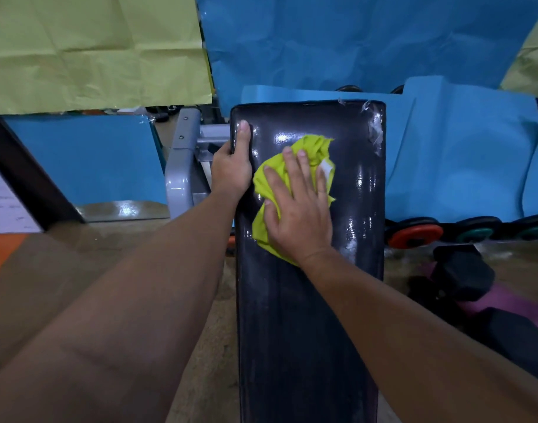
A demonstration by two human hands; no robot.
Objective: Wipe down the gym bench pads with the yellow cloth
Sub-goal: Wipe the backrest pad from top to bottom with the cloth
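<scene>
1. My right hand (298, 215) lies flat on the yellow cloth (307, 154), fingers (302, 166) straight and slightly spread, pressing it into the bench pad (310, 315) at the centre of the frame.
2. My left hand (232, 169) grips the pad's left edge, thumb lying on top and the other fingers curled under, out of view.
3. The cloth is bunched and soft; I judge it light and floppy, so a flat palm should control it better than a pinch.
4. The pad shines wet near the top of the frame and looks slick, so the cloth should glide easily.
5. The lower stretch looks duller and streaky; I reckon that part is left to wipe.
6. Dumbbells (414, 236) sit on the floor at right.
</scene>
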